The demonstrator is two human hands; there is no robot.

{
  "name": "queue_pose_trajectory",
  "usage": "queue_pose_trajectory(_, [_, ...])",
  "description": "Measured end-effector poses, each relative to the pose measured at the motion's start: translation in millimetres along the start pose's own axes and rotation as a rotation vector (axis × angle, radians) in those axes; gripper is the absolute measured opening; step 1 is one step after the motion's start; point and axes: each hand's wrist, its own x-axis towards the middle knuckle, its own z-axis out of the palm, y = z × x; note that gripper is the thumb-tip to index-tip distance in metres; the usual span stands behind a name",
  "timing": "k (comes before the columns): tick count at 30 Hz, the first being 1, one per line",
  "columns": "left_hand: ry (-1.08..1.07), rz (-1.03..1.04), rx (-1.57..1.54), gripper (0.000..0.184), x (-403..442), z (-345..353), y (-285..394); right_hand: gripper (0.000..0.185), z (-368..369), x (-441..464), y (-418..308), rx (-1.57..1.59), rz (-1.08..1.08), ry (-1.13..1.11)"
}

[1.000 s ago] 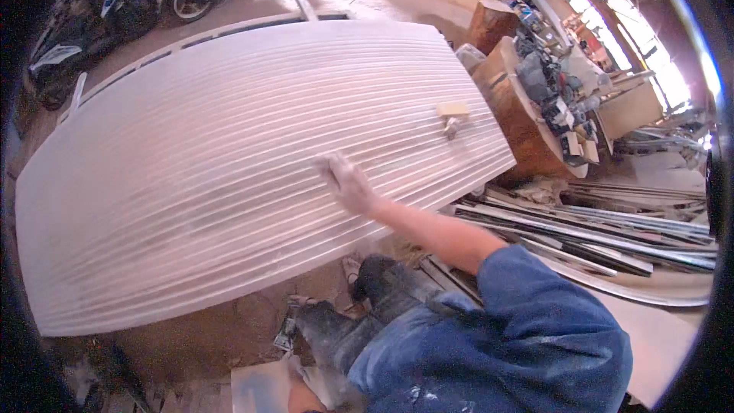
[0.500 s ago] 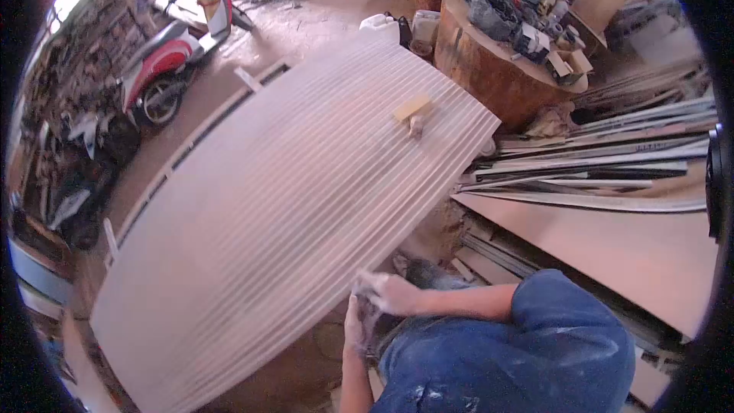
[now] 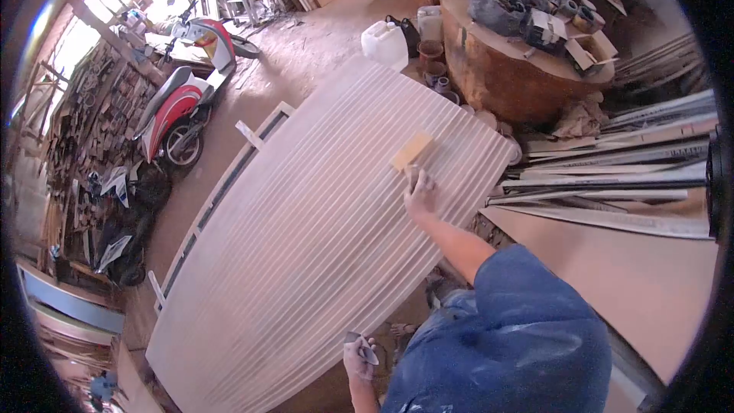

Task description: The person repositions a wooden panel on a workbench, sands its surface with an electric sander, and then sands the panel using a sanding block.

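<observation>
A long, pale panel (image 3: 306, 222) with many narrow parallel ridges lies in front of me. My right hand (image 3: 420, 197) reaches over its far right part, with its fingers closed beside a yellow rectangular block (image 3: 413, 152). A small greyish piece shows at those fingertips, too hidden to name. Near the panel's front edge, my left hand (image 3: 358, 358) is closed around a folded dark grey sheet (image 3: 370, 352) that looks like sandpaper. Pale dust covers both hands.
A thick wooden stump (image 3: 497, 61) holding bags, boxes and jars stands at the far right. Long strips (image 3: 612, 176) lie to the right above a flat board (image 3: 604, 268). A white jug (image 3: 384, 44) and a red scooter (image 3: 180, 111) are beyond the panel.
My hands were together near the panel's front edge and have parted. The right hand has moved forward to the yellow block and the crumpled piece beside it. The camera view has shifted.
</observation>
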Motion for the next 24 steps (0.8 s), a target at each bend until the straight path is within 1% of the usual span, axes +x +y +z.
queue_pose_trajectory(1, [0.015,-0.001,-0.004,0.021,-7,20,4,0.07,0,-7,-15,0.016,0.014,0.058])
queue_pose_trajectory(2, [0.078,0.013,-0.041,0.021,-20,48,11,0.07,0,-10,-26,0.019,0.005,0.039])
queue_pose_trajectory(4, [0.178,0.029,-0.101,0.021,-26,67,11,0.053,-4,-18,-50,0.638,0.193,-0.264])
queue_pose_trajectory(5, [0.203,-0.036,-0.026,0.023,-22,65,9,0.037,-23,-18,-70,0.722,0.037,-0.226])
queue_pose_trajectory(6, [0.222,-0.103,0.051,0.027,-21,66,9,0.037,-18,-13,-76,0.727,0.034,-0.258])
queue_pose_trajectory(8, [0.302,-0.134,0.041,0.031,-20,85,15,0.029,-10,4,-85,1.094,0.167,-0.616])
queue_pose_trajectory(9, [0.326,-0.144,0.122,0.033,-26,99,24,0.026,-5,13,-88,1.073,0.175,-0.719])
queue_pose_trajectory(10, [0.349,-0.156,0.205,0.035,-31,107,31,0.026,-1,21,-91,1.077,0.169,-0.739])
queue_pose_trajectory(11, [0.362,-0.151,0.193,0.035,-32,110,33,0.025,-3,30,-96,1.103,0.257,-0.83])
queue_pose_trajectory(12, [0.356,-0.096,0.208,0.033,-34,112,35,0.023,-6,37,-103,1.123,0.346,-0.918])
queue_pose_trajectory(13, [0.347,-0.043,0.224,0.031,-34,114,35,0.022,-5,41,-108,1.147,0.297,-0.891])
queue_pose_trajectory(14, [0.353,-0.044,0.218,0.031,-30,111,31,0.022,3,43,-107,1.144,0.297,-0.899])
queue_pose_trajectory(16, [0.337,0.065,0.076,0.023,-19,98,19,0.022,21,45,-97,1.153,0.193,-0.88])
queue_pose_trajectory(17, [0.338,0.06,0.078,0.023,-21,97,17,0.022,23,48,-97,1.15,0.197,-0.879])
queue_pose_trajectory(19, [0.28,0.176,-0.04,0.017,-24,97,13,0.036,28,55,-98,0.884,-0.433,-0.591])
queue_pose_trajectory(20, [0.281,0.171,-0.035,0.017,-26,98,10,0.036,21,59,-96,0.881,-0.427,-0.591])
queue_pose_trajectory(22, [0.287,0.166,0.054,0.018,-29,100,6,0.053,-1,70,-98,0.633,-0.486,-0.813])
queue_pose_trajectory(23, [0.289,0.166,0.057,0.018,-31,100,6,0.054,22,81,-77,0.387,-0.547,-0.753])
queue_pose_trajectory(24, [0.288,0.113,0.165,0.019,-34,101,7,0.056,45,96,-48,0.144,-0.602,-0.689])
